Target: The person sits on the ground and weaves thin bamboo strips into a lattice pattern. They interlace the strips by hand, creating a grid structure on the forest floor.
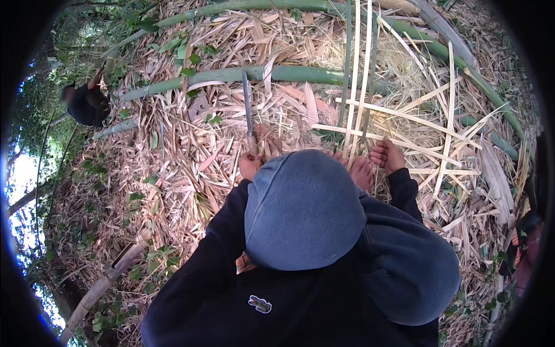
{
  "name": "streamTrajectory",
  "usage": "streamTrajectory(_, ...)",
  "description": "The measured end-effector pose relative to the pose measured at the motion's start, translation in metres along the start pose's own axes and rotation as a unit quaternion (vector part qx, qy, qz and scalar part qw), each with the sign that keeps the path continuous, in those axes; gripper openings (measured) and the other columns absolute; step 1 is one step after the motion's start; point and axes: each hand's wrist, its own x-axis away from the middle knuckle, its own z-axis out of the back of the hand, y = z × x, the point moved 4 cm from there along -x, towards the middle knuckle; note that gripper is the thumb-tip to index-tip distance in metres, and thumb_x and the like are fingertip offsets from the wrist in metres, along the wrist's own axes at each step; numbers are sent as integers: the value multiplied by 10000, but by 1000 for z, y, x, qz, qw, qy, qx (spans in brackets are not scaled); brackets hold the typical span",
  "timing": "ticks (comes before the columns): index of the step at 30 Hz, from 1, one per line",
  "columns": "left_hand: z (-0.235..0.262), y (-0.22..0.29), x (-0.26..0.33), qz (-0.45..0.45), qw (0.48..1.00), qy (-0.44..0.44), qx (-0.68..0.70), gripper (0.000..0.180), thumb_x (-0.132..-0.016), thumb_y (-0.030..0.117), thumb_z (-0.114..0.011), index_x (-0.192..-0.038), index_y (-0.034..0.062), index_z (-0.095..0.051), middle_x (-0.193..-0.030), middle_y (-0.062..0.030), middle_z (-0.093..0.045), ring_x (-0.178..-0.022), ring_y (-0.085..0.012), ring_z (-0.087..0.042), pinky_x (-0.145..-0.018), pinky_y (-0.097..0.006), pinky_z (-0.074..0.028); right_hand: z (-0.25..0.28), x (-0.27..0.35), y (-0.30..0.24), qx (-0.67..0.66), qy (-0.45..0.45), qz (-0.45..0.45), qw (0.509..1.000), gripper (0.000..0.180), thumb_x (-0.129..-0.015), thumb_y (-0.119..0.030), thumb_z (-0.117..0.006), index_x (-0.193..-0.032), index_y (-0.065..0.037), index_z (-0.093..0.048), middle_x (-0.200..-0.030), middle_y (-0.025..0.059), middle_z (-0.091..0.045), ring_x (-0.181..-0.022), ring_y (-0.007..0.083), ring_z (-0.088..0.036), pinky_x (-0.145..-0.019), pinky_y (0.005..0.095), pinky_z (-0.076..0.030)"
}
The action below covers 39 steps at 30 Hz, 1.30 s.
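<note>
The left hand (252, 163) is closed around the handle of a long blade (247, 107) that points away over the dry bamboo litter (191, 168). The right hand (386, 155) grips pale split bamboo strips (404, 118) crossed in a loose lattice. A bare foot (361, 172) rests between the hands; green bamboo poles (231, 75) lie beyond.

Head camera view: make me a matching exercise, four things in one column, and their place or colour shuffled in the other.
1 blade
2 bamboo pole
3 split strips
4 other person

a pale, crossed in a lattice by the right hand
b dark-clothed, far upper left
c green, lying across the leaf litter
d grey, rising from the left hand

Pairs: 1-d, 2-c, 3-a, 4-b
</note>
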Motion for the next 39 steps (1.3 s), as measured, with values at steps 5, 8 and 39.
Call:
streamTrajectory(5,-28,48,-11,-56,997,-39,46,263,-957,229,-513,-1178,88,-536,-1238,-181,-573,-1159,-380,-543,-993,-495,-408,15,12,10,59,-14,52,997,284,-979,-271,-547,-1073,-14,-623,-867,111,-697,-674,203,-690,-605,333,-600)
streamTrajectory(8,-12,39,9,-97,982,37,-158,248,-1008,239,-396,-1175,102,-517,-1277,-183,-548,-1203,-414,-505,-1020,-519,-376,-10,43,-9,86,47,175,980,276,-955,-215,-562,-927,34,-678,-754,109,-694,-577,157,-650,-542,286,-548)
streamTrajectory(39,170,-14,-4,-74,978,191,-43,172,-878,200,-687,-951,46,-705,-788,-171,-660,-760,-318,-640,-699,-406,-502,129,176,-56,4,297,235,925,214,-899,-132,-689,-1065,-27,-602,-612,-13,-544,-433,72,-481,-385,216,-386)
